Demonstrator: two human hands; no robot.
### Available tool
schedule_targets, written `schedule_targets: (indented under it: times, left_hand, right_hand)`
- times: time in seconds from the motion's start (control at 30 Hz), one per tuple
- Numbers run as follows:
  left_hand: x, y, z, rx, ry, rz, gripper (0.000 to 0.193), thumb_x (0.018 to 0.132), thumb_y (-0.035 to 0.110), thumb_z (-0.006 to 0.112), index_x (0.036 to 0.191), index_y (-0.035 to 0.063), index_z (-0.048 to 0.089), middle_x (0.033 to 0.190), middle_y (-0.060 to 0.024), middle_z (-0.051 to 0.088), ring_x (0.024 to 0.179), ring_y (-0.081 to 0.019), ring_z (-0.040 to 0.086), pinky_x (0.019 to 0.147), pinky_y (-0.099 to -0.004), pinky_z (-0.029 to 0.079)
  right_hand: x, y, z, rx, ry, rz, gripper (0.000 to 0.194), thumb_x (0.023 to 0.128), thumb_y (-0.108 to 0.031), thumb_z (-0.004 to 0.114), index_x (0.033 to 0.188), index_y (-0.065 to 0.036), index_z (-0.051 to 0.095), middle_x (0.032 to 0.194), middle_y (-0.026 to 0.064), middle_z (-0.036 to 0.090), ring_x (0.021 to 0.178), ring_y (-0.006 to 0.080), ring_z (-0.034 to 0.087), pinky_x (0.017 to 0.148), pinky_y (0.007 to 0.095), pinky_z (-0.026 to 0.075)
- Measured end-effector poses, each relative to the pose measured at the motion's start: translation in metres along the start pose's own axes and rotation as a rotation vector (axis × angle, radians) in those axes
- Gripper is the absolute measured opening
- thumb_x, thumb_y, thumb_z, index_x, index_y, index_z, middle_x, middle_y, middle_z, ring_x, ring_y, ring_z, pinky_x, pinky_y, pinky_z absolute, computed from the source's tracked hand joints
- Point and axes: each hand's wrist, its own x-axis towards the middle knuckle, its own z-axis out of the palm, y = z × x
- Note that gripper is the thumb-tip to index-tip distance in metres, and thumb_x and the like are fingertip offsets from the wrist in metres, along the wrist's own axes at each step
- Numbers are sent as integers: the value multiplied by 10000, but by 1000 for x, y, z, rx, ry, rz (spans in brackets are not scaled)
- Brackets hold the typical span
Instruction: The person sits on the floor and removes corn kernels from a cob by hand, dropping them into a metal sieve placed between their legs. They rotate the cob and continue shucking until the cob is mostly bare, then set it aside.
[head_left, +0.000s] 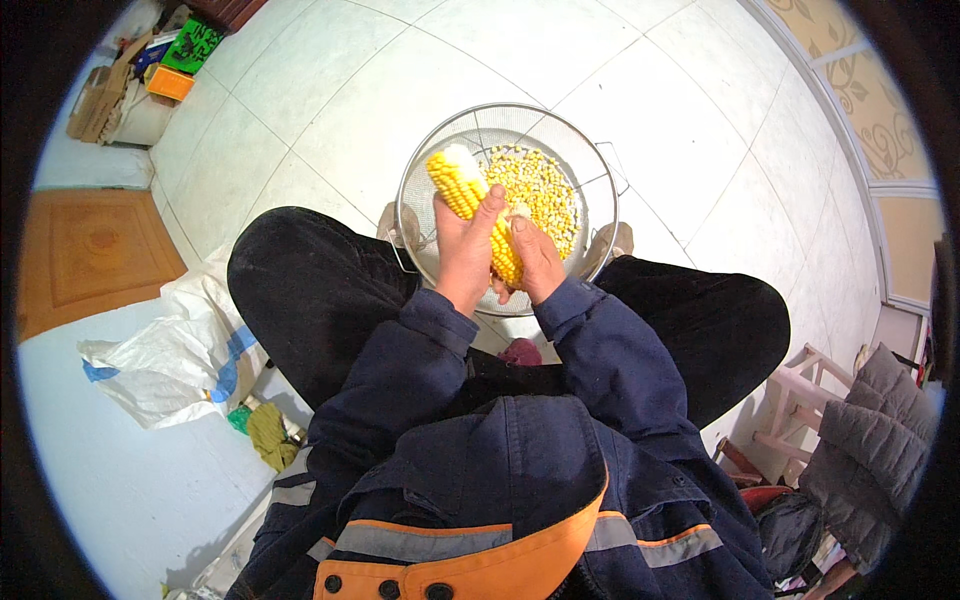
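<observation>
An ear of yellow corn (461, 184) slants over a round wire-mesh basket (420, 161) set between my feet. Part of the ear's upper end shows bare white cob. My left hand (469, 244) is wrapped around the ear from the left, its thumb lying across the kernels. From the right, my right hand (535, 255) grips the ear's lower part, thumb near a pale piece, perhaps a cob end, that I cannot make out clearly. Loose corn kernels (544, 191) lie in the basket's bottom, just beyond my hands.
A white woven sack (180, 352) lies beside my left knee. Cardboard boxes (105, 101) and a white bucket (142, 116) stand at the upper left. To the right are a pale stool (799, 397) and a grey quilted garment (862, 442). Tiled floor (337, 90) surrounds the basket.
</observation>
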Motion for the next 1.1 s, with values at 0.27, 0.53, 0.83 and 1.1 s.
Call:
schedule_targets:
  times: [0.27, 0.53, 0.83, 1.1]
  left_hand:
    - [2, -5, 4, -74, -8, 43, 334, 890, 58, 573, 1187, 39, 423, 1000, -96, 573, 874, -179, 606, 776, -326, 530]
    - [1, -3, 3, -25, 98, 97, 439, 811, -35, 669, 1181, 14, 437, 1043, -66, 574, 901, -142, 604, 770, -285, 522]
    - [-3, 1, 7, -21, -29, 2, 333, 926, 220, 614, 1171, 48, 467, 1024, -65, 577, 862, -122, 581, 747, -257, 500]
    - [4, -7, -1, -45, 62, 103, 298, 851, 46, 664, 1094, 28, 492, 979, -53, 580, 805, -129, 592, 705, -267, 509]
  right_hand:
    - [8, 8, -10, -279, 86, -127, 505, 986, -395, 527, 1278, 16, 522, 705, 57, 606, 462, 73, 484, 408, 234, 382]
    - [8, 14, -9, -299, 113, -93, 438, 1036, -328, 426, 1130, 55, 614, 789, 82, 647, 674, 126, 596, 607, 281, 486]
    - [10, 11, 1, -188, 143, -173, 479, 1034, -381, 400, 1256, 20, 542, 646, 49, 574, 427, 114, 497, 384, 259, 407]
    - [3, -2, 0, -257, 131, 8, 462, 1035, -350, 410, 1291, 6, 554, 599, 64, 565, 395, 116, 485, 368, 269, 396]
